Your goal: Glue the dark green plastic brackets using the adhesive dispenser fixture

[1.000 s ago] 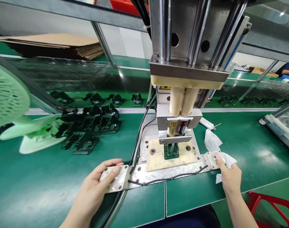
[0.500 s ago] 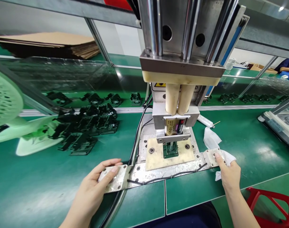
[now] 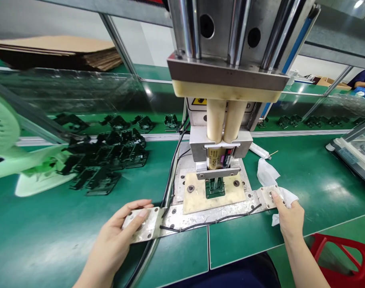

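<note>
Far to the left of the left hand, a pale green fan [image 3: 0, 134] stands on the green tabletop [image 3: 50, 228], blurred at the edge of the view. Up and to the right of it, beyond the left hand, black plastic parts [image 3: 104, 160] lie in a loose pile.

The left hand [image 3: 114, 236] is spread open, its fingers [image 3: 137, 213] lying flat across the left end of a long metal plate [image 3: 209, 218]. The plate runs from this hand to the other, right in front of the person. A black cable [image 3: 173, 172] passes just beside the fingers and under the plate.

Between the hands, a cream board [image 3: 214, 198] sits on the plate's raised middle, under a press machine [image 3: 227, 76]. Its lowered head stops just above a small green block [image 3: 215, 188].

The right hand [image 3: 290, 222] is narrower, with a fingertip [image 3: 274, 205] touching the plate's right end. A white tissue [image 3: 268, 174] bunches around and just above this hand; whether the hand grips it, I cannot tell. Beyond the tissue lies a syringe [image 3: 258, 151], and farther right stands a scale [image 3: 353, 150].
</note>
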`<action>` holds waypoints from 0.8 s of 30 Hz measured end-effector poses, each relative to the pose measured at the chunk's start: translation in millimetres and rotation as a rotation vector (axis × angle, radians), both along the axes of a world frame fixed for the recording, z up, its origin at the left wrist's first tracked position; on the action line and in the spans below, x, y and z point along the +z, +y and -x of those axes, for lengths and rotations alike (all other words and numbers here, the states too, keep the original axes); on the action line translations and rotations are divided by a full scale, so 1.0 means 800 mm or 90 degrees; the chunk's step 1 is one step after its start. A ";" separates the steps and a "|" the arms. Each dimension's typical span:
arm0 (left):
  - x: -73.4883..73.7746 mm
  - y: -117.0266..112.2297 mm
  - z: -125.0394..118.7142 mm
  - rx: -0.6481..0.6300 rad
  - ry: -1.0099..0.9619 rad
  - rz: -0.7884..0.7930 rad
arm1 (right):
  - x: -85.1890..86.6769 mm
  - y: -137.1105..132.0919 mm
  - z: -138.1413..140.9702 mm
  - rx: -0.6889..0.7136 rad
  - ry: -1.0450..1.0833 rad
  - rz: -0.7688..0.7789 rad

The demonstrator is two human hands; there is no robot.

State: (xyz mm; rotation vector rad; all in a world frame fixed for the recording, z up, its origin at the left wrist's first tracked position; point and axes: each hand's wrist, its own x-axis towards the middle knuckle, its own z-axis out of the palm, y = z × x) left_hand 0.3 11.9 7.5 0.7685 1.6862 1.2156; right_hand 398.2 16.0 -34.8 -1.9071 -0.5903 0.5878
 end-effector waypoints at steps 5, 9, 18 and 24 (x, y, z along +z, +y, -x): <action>-0.001 0.000 -0.001 0.008 -0.009 -0.009 | -0.001 0.001 0.000 -0.002 -0.015 -0.006; -0.003 0.002 0.003 0.009 -0.030 -0.021 | 0.002 0.000 0.001 0.004 -0.043 -0.014; -0.013 0.004 0.014 0.009 -0.043 -0.029 | 0.001 -0.002 -0.002 0.021 -0.112 -0.104; -0.007 0.002 0.006 0.035 -0.037 -0.034 | 0.003 -0.004 -0.001 0.045 -0.108 -0.143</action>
